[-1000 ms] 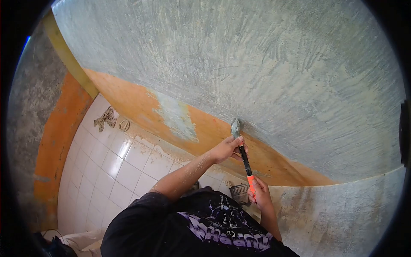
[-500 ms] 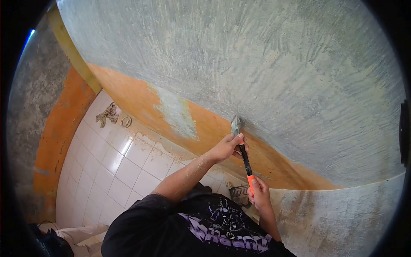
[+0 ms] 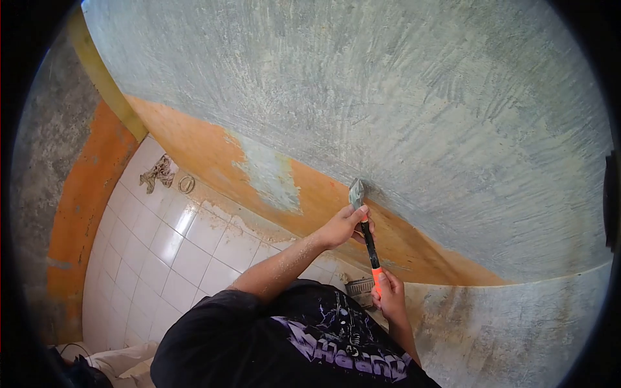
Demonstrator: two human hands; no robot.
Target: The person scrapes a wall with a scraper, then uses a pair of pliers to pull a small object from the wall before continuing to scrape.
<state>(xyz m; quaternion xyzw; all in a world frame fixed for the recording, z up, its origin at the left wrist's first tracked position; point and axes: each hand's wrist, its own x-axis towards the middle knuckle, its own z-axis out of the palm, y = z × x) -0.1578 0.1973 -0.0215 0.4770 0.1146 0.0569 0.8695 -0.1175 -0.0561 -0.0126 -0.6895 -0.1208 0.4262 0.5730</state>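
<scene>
A long-handled scraper (image 3: pixel 369 240) with a black shaft and orange grip slants up across the lower part of the wall. My left hand (image 3: pixel 346 226) is wrapped round the scraper's neck, just below its grey head (image 3: pixel 356 192). Lower down, the fingers of my right hand (image 3: pixel 390 294) close on the orange end of the handle. The head lies at the wall, where the orange paint band (image 3: pixel 320 182) meets the scraped grey-green surface (image 3: pixel 362 84). Whether the blade edge touches the wall is hard to see. Pale dust speckles my left forearm.
White floor tiles (image 3: pixel 184 252) run along the wall's foot, with paint scrapings (image 3: pixel 223 210) on them. A crumpled cloth (image 3: pixel 157 173) and a tape-like ring (image 3: pixel 186 185) lie at the far left. A grey grated object (image 3: pixel 359 286) is partly hidden behind my body.
The view has shifted slightly. My hands and the scraper stay at nearly the same spot on the wall, with both grips unchanged.
</scene>
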